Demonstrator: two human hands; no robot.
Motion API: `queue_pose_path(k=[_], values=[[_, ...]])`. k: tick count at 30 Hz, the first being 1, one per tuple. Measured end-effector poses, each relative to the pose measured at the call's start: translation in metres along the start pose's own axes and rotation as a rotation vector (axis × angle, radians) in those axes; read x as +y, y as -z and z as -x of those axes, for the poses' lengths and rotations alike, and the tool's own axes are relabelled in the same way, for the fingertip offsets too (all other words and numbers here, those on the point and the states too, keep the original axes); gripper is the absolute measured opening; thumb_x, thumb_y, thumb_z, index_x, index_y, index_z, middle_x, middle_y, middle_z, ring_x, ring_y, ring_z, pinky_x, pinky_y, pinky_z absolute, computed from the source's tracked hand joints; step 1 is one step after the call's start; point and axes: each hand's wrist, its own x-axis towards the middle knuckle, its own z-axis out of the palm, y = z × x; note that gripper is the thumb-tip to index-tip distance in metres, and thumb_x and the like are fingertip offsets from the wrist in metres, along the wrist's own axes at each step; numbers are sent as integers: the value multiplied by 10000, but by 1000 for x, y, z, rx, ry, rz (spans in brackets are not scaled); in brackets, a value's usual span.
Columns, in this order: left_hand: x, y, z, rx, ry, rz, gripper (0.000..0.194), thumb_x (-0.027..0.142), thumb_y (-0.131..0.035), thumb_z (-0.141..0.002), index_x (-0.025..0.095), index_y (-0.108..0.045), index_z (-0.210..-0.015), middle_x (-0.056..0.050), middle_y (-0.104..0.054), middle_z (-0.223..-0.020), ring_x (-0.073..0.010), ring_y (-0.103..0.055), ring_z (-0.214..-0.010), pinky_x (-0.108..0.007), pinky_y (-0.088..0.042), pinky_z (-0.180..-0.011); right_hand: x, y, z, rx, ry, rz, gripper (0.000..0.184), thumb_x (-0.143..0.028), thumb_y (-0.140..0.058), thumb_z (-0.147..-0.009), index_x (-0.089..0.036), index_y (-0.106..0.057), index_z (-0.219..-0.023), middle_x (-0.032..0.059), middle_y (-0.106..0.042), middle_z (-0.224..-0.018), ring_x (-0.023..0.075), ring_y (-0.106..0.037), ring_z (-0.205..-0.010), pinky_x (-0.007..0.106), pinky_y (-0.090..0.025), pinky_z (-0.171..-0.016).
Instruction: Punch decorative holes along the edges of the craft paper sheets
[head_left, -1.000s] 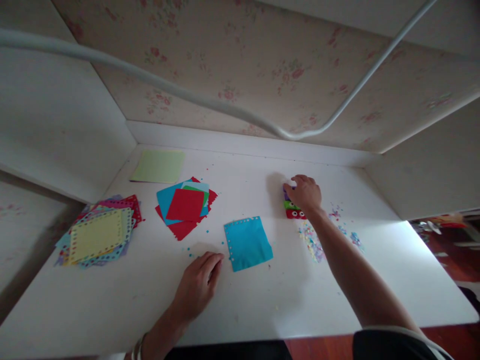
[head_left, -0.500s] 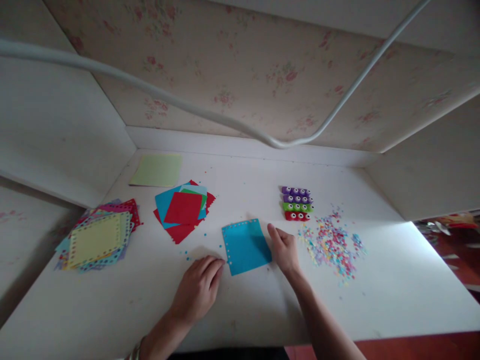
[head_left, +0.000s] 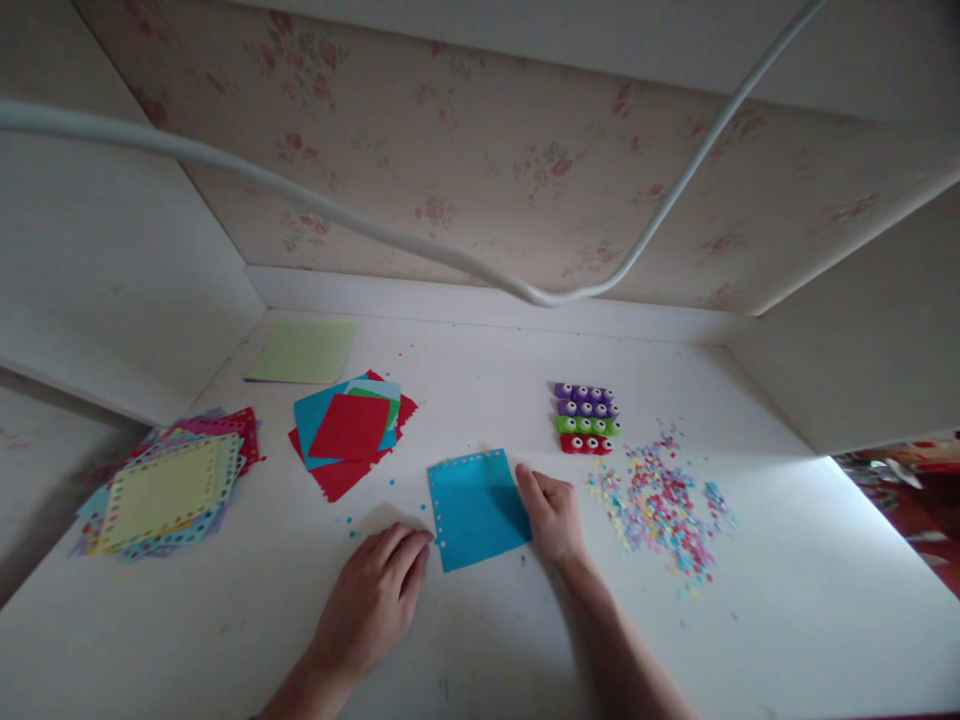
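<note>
A sheet of blue paper [head_left: 480, 510], with punched holes along its top and left edges, lies flat on the white table. My right hand [head_left: 551, 510] is closed at its right edge, thumb on top and the other fingers curled. At the lower left edge rests my left hand [head_left: 382, 580], fingers curled and pressed together, tips touching or very close to the paper; whatever they hold is hidden. Beyond my right hand stand rows of small purple, green and red pieces with eye-like white dots [head_left: 587, 418].
Colourful confetti [head_left: 667, 500] is scattered at the right. Left of the blue sheet lie red, blue and green papers [head_left: 349, 425] and a stack of hole-edged papers [head_left: 165, 480]. A pale green pad [head_left: 300, 350] lies at the back. A white cable [head_left: 360, 222] hangs across the view.
My right hand has come back from the eyed pieces to the right edge of the blue paper and closed there. My left hand has stayed beside the paper. The view has shifted slightly.
</note>
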Motion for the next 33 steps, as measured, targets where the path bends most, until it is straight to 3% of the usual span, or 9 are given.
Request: queue_pose_path(k=[11, 15, 23, 26, 30, 33], values=[[-13, -13, 13, 58, -7, -67, 303, 196, -408, -1009, 202, -575, -1261, -88, -692, -1109, -237, -671, -999, -399, -568, -870, 2, -1, -1, 9, -9, -24, 552, -618, -418, -933, -233, -271, -565, -53, -249, -512, 101, -236, -501, 255, -188, -463], [-9, -13, 11, 77, 7, -76, 272, 224, -417, -1012, 196, -586, -1223, -84, -700, -1078, -241, -681, -964, -411, -572, -851, 4, -2, -1, 49, -2, -9, 546, -631, -389, -940, -235, -292, -578, -55, -289, -491, 103, -267, -480, 253, -219, -453], [-2, -5, 10, 131, -25, -52, 243, 197, -414, -1013, 176, -575, -1194, -84, -690, -1031, -211, -669, -924, -360, -553, -830, -1, -4, 2, 111, 125, 193, 565, -606, -337, -955, -225, -331, -538, -35, -355, -486, 115, -340, -491, 260, -248, -497], [20, -1, 20, 130, -145, -136, 257, 144, -452, -980, 188, -609, -1179, -93, -685, -1066, -232, -656, -938, -406, -528, -841, -16, -11, 19, 124, 204, 319, 548, -542, -371, -956, -209, -394, -522, -7, -439, -512, 120, -387, -515, 271, -249, -541], [73, -1, 36, 168, -358, -90, 319, 148, -499, -953, 188, -592, -1255, -101, -674, -1184, -244, -625, -1058, -418, -495, -926, -42, -34, 58, 85, 271, 446, 537, -476, -366, -979, -197, -499, -539, 16, -548, -542, 117, -435, -512, 274, -236, -555], [101, -3, 39, 199, -372, -84, 282, 221, -533, -953, 187, -607, -1223, -92, -677, -1187, -257, -614, -1037, -432, -499, -935, -53, -46, 79, 51, 244, 510, 573, -487, -344, -1003, -205, -521, -536, 2, -576, -531, 106, -406, -470, 271, -210, -524]])
